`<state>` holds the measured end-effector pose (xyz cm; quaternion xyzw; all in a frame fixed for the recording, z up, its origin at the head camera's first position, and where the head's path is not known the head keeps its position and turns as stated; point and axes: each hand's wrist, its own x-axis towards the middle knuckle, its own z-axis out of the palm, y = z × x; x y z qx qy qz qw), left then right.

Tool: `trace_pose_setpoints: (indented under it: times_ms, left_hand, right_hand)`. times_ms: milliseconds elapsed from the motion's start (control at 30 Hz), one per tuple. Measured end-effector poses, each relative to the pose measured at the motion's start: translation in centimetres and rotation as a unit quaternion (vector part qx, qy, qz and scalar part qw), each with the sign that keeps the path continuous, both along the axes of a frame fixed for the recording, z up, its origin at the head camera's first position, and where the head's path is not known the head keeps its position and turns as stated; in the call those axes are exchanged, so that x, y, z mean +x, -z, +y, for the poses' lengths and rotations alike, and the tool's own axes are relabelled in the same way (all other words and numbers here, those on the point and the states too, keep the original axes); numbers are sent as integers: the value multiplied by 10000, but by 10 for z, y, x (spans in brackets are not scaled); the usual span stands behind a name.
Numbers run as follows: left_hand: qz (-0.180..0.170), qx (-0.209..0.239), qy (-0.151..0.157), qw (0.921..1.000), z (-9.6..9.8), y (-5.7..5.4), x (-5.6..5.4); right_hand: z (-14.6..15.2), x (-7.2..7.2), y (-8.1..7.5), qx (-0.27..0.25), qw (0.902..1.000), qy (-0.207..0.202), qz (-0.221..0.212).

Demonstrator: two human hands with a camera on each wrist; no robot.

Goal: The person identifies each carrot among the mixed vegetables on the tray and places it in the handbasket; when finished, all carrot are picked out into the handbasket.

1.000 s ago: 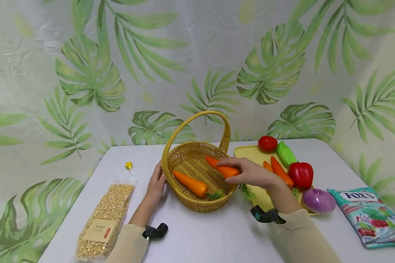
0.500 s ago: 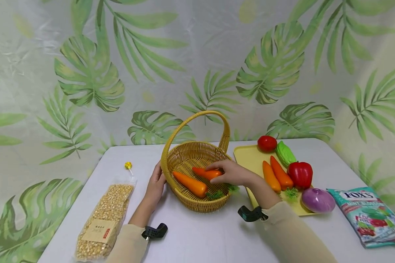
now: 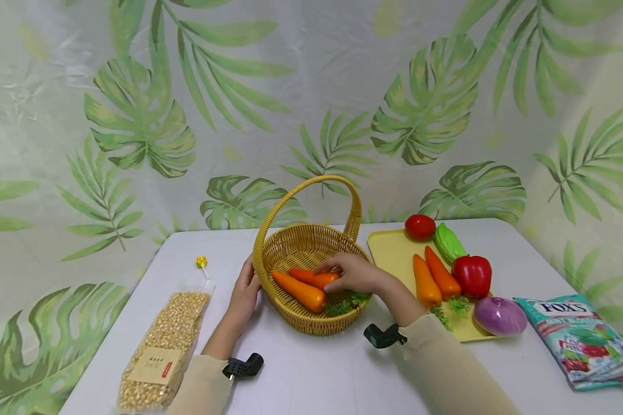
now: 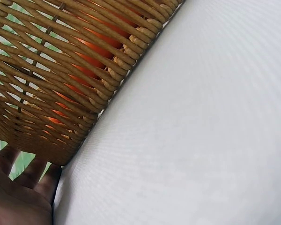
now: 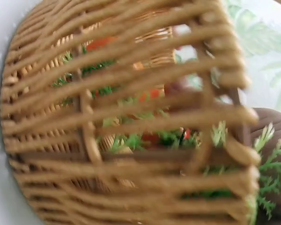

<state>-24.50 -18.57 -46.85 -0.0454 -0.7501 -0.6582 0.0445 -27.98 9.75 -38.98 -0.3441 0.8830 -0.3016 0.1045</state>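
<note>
A yellow wicker basket (image 3: 301,320) with a tall arched handle stands mid-table. My left hand (image 3: 244,294) rests against its left side, the fingers (image 4: 30,173) fairly straight along the wicker wall in the left wrist view. Inside the basket lies an orange carrot (image 3: 300,293) with a green leafy top. Reaching over the right rim, my right hand (image 3: 355,274) holds a second carrot (image 3: 306,278), low in the basket behind the first. In the right wrist view the wicker wall covers most of that hand, and green leaves (image 5: 269,173) poke past the rim.
To the right, a yellow tray (image 3: 389,245) bears a tomato (image 3: 420,227), a green gourd-like vegetable (image 3: 449,243), two carrots (image 3: 441,274), a red pepper (image 3: 471,276) and a purple eggplant (image 3: 500,316). A candy bag (image 3: 581,343), a bag of corn kernels (image 3: 166,340) and a lollipop (image 3: 201,263) flank these.
My right hand has brought its carrot from above the basket's right rim leftward and down beside the other carrot. My left hand and the basket have stayed in place.
</note>
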Motion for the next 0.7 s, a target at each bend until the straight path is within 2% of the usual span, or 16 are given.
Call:
trace_pose_setpoints:
  times_ms: [367,533,700]
  left_hand:
    - [-31,-17,-3,10000,-1,0,-1]
    - [-1,-30,-32,10000,0,-2,0]
    - [-19,-7,-41,10000,0,0,0]
  right_hand:
    - [-12,1,7,34,9993,221,-299]
    - [-12,4,8,-93,9992,377,-7]
    - [-11,8,7,-573,9973,426,185]
